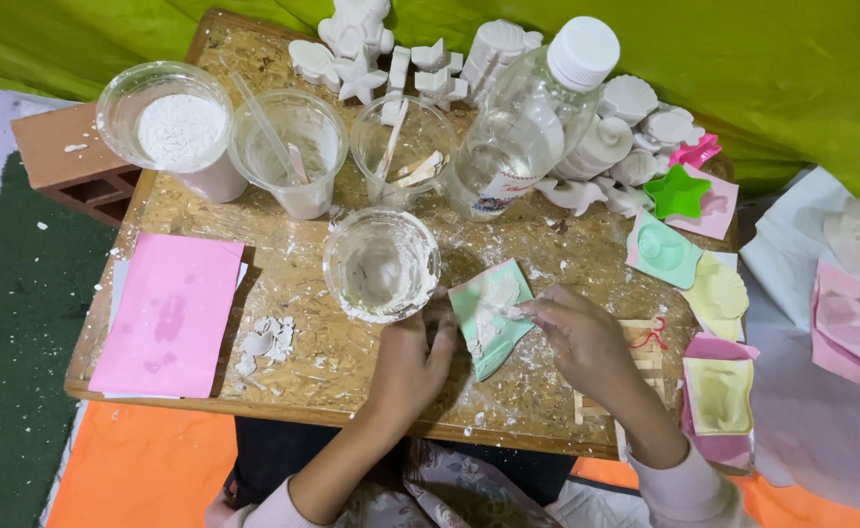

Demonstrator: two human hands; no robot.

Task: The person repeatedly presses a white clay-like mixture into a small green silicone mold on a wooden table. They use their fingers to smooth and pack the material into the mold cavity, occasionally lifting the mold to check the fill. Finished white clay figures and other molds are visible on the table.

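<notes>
Both hands' grip: left hand (408,364) pins green mould (492,315), right hand (583,339) pinches its edge.

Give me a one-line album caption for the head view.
Two hands, left hand and right hand, work white plaster in a green mould beside a plastic cup.

My two bare hands, left (406,362) and right (586,342), wear no gloves; pale pink sleeves (689,489) cover my wrists.
</notes>
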